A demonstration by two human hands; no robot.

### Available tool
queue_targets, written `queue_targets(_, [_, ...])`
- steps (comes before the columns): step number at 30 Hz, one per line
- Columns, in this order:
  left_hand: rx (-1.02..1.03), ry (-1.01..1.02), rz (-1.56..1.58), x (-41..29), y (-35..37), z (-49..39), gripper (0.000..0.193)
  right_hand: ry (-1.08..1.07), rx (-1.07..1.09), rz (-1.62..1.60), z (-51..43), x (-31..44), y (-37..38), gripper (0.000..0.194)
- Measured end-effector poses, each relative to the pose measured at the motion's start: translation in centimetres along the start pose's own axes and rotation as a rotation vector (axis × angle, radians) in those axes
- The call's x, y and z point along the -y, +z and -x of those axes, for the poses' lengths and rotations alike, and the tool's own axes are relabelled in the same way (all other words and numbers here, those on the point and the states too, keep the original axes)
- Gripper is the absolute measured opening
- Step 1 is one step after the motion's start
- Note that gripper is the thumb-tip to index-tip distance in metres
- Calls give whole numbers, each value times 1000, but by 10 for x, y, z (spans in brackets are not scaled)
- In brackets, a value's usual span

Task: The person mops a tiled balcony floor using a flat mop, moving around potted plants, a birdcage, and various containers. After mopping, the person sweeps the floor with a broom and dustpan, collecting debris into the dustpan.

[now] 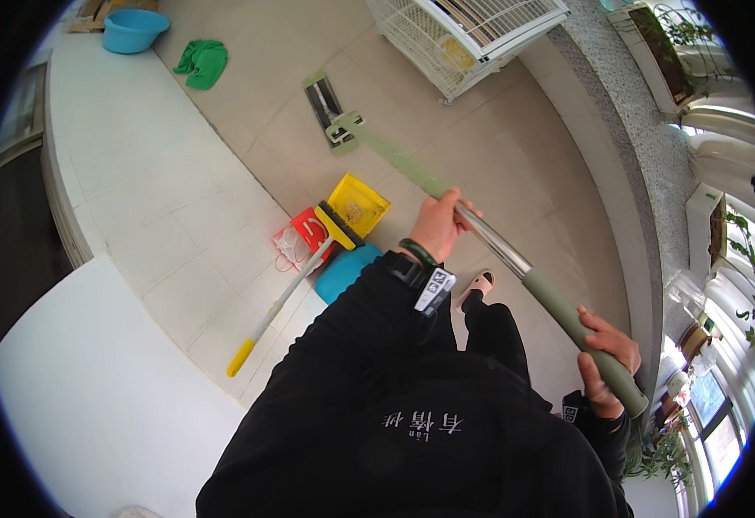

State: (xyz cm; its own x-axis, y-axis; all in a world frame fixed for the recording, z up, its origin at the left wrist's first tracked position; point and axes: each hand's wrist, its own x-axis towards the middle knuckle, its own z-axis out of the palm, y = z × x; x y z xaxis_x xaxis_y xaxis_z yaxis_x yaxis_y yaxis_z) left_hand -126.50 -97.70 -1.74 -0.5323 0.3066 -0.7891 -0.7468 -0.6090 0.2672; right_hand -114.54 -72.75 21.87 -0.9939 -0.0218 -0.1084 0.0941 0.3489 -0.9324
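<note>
My left hand (441,223) is wrapped around the pole of a flat mop, where its green sleeve meets the shiny metal tube. Lower right, my right hand (607,362) grips the thick green end of the mop's handle (558,311). The pole slants up and left to the flat mop head (332,113), which lies on the tiled floor. Left of my left hand, a yellow brush (340,226) with a grey and yellow handle leans across a red bag (309,233), beside a yellow dustpan (361,204) and a blue plastic container (346,273).
A white wire cage (442,52) stands on the floor at the top. A green cloth (204,63) lies left of the mop head, near a blue basin (132,32). Along the right runs a stone ledge (643,136) with planters; a low white-tiled ledge (138,142) borders the left.
</note>
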Motion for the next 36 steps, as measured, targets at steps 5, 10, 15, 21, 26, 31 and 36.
queue_targets(5, [-187,214,-87,-59,-89,-31,17,-157,106,-82,-54,-27,82,32])
queue_targets(10, [-339,146,-128,-133,-176,-93,14,-104,397,-177,-99,-52,148,34])
queue_targets(15, [-142,41,-195,-63,-109,-105,25,-31,139,-160,-59,-48,71,34])
queue_targets(21, [-96,-128,-305,77,23,-33,23,177,-99,147,68,10,-20,28])
queue_targets(26, [-8,-223,-336,66,23,0,26,206,-168,22,103,8,-18,25])
queue_targets(31, [6,-85,-413,11,-19,-41,25,138,-166,-95,59,-21,27,30])
queue_targets(36, [-223,-70,-351,-9,-28,-103,23,229,-109,-150,36,-50,55,33])
